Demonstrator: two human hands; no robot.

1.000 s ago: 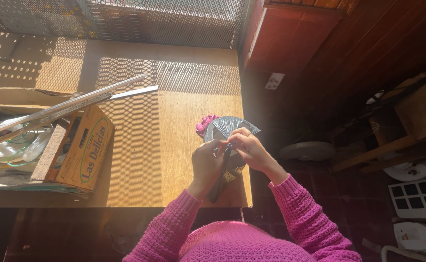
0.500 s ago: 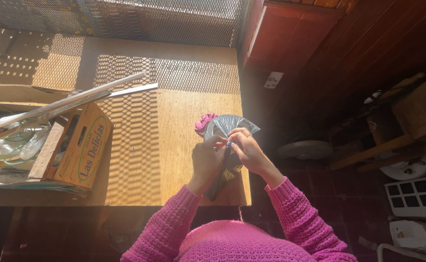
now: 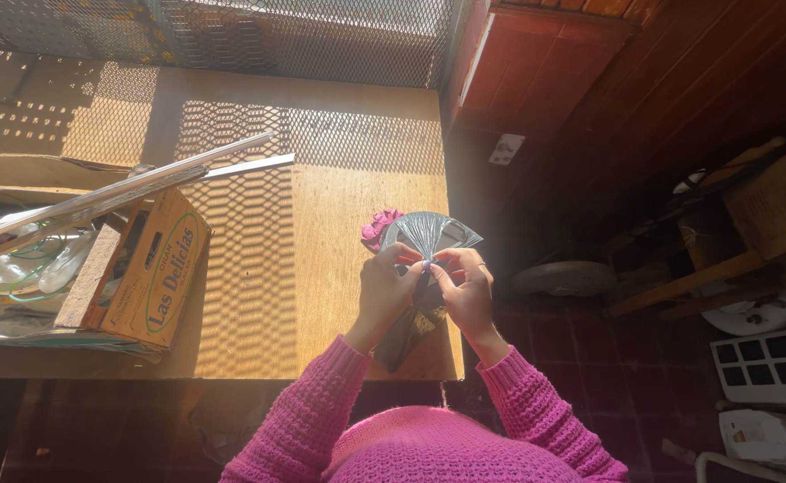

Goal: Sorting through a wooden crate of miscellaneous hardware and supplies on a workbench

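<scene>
— What are our fingers doing?
— Both the left hand (image 3: 386, 291) and right hand (image 3: 466, 288) pinch the gathered neck of a silvery pleated fan (image 3: 429, 234).
— Where is it?
— Over the wooden table (image 3: 321, 224), at its right edge, beside a pink rosette (image 3: 378, 228); a cardboard box (image 3: 147, 273) sits well left.

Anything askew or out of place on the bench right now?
Yes: the long metal strips lie slanted across the cardboard box, their ends jutting past it over the wooden table. The box sits tilted. Both hands pinch the silvery fan-shaped piece; nothing there looks damaged.
</scene>
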